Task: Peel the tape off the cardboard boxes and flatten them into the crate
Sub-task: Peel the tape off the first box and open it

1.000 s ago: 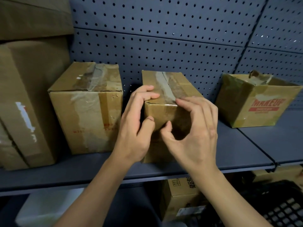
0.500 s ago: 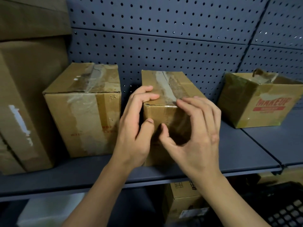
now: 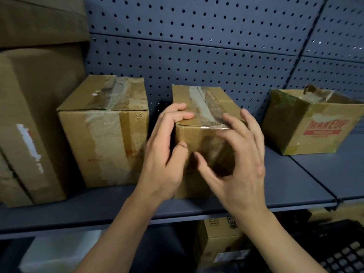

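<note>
- Barely begun, I judge: the middle box (image 3: 204, 111) stands upright on the shelf (image 3: 295, 184), its tape (image 3: 198, 101) unpeeled.
- My left hand (image 3: 167, 154) grips its top corner, fingers curled; my right hand (image 3: 240, 166) spreads its fingers at the taped edge, pinching nothing.
- Nothing flattened shows in the crate (image 3: 342, 251).

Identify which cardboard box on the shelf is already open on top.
The rightmost box, printed MAKEUP in red: its top gapes open, while the middle box and the box left of it have taped-shut tops.

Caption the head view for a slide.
Left hand grips a taped box on the shelf; right hand at its top edge.
</note>
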